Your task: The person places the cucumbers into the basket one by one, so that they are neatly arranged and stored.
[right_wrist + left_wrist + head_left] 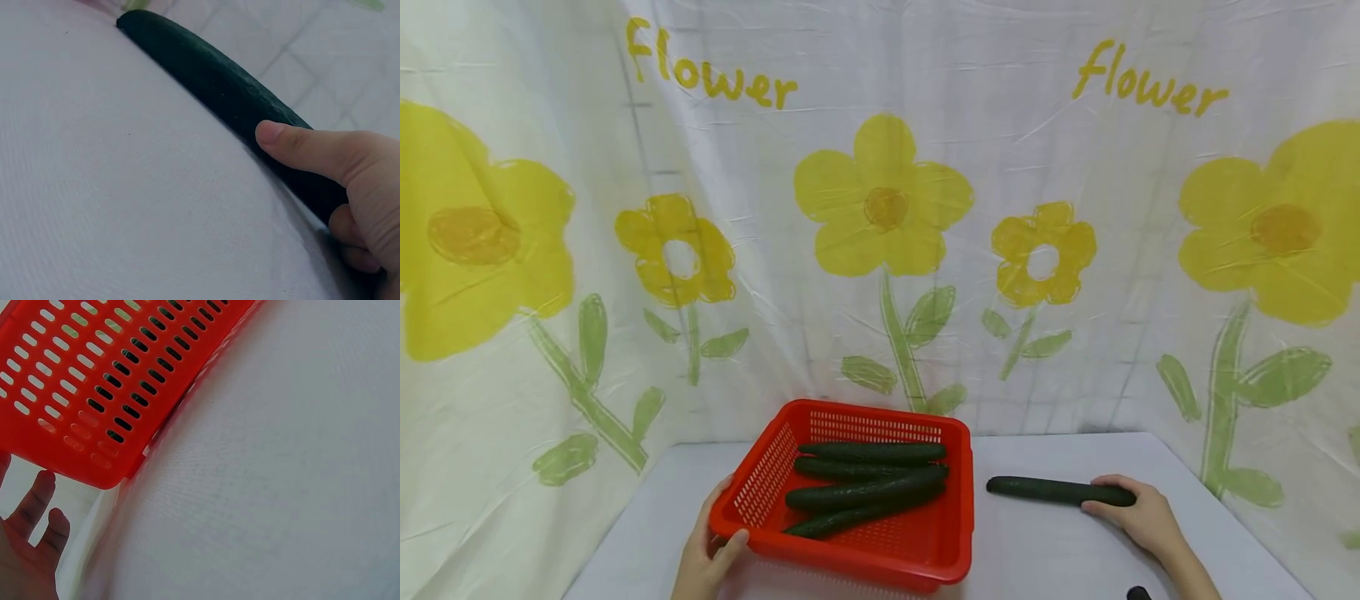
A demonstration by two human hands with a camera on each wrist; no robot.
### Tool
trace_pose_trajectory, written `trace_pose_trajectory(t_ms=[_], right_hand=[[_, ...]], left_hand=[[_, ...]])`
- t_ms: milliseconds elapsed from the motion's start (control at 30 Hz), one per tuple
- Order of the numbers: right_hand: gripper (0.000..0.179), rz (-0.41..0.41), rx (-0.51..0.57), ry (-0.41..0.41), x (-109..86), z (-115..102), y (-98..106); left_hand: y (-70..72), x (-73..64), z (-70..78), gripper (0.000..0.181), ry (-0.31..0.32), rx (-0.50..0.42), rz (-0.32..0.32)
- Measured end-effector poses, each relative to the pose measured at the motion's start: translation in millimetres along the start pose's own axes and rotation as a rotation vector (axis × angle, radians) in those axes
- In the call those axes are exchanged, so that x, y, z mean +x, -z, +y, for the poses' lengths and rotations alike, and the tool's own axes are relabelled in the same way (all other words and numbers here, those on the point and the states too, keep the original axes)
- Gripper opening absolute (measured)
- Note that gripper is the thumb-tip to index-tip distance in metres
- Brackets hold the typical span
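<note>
Red basket (957,500), four cucumbers (865,492) inside, left hand (707,554) gripping

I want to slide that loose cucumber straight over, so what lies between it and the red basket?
Nothing: the head view shows only bare white table between the cucumber and the red basket.

Both my hands are bare: no gloves, no rings, no sleeves reaching the wrists. My left hand (707,554) shows short, plain, unpainted nails. My right hand (1138,512) is the same, its thumb (300,147) ending in a short, clean, rounded nail. Both forearms are uncovered.
</note>
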State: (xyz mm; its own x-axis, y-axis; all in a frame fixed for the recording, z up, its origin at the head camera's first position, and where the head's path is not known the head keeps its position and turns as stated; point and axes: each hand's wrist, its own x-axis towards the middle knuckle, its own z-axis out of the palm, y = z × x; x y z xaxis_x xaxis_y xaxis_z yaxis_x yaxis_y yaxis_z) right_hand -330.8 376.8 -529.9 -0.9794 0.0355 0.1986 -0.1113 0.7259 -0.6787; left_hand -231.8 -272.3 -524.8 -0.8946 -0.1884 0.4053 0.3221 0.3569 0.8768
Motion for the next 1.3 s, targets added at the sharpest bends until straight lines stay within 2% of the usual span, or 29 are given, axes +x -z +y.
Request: trace_pose_trajectory(t_ms=[400, 633, 900, 1300], right_hand=[[0.060, 0.055, 0.034, 0.019, -0.1, -3.3, -0.3], [0.060, 0.064, 0.049, 0.010, -1.8, -2.6, -2.2], [0.062, 0.070, 0.062, -0.010, -3.1, -4.6, -3.0], [0.068, 0.074, 0.111, -0.056, -2.2, -11.6, 3.1]], left_hand=[[-0.8, -3.2, 0.4, 0.071, 0.032, -0.012, 0.006], [0.2, -2.1, 4.1, 0.071, 0.015, 0.002, 0.000], [1.7, 0.6, -0.3, 0.072, -0.009, -0.006, -0.018], [-0.5, 1.3, 0.4, 0.072, -0.006, -0.004, -0.018]])
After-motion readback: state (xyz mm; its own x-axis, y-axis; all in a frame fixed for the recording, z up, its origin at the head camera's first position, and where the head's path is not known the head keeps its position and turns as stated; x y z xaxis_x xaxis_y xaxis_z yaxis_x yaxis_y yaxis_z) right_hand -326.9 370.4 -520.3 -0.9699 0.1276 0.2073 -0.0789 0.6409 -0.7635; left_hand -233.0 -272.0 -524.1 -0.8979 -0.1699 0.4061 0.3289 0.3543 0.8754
